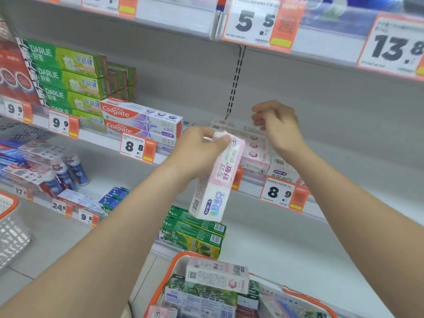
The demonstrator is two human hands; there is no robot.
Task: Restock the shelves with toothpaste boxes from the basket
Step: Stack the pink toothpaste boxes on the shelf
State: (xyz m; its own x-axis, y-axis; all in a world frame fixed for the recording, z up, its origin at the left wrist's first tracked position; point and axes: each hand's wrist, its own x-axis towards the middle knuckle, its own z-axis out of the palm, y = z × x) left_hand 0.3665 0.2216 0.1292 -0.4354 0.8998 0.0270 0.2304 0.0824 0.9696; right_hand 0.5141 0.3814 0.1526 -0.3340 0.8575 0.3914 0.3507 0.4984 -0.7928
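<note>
My left hand (pixel 197 152) grips the upper end of a pink and white toothpaste box (pixel 218 180), which hangs tilted in front of the middle shelf (pixel 321 214). My right hand (pixel 277 125) hovers above and to the right of it with loosely curled fingers, holding nothing. Behind my hands, several matching pink boxes (pixel 254 154) lie stacked on that shelf above an 8.9 price tag (pixel 283 193). At the bottom, an orange-rimmed basket (pixel 174 265) holds more boxes, with another pink box (pixel 218 274) lying on top.
Green Darlie boxes (pixel 68 74) and Colgate boxes (pixel 142 122) fill the shelf to the left. Green boxes (pixel 195 230) sit on the lower shelf below my left hand. A second basket (pixel 9 226) is at the left edge. Shelf space right of the pink stack is bare.
</note>
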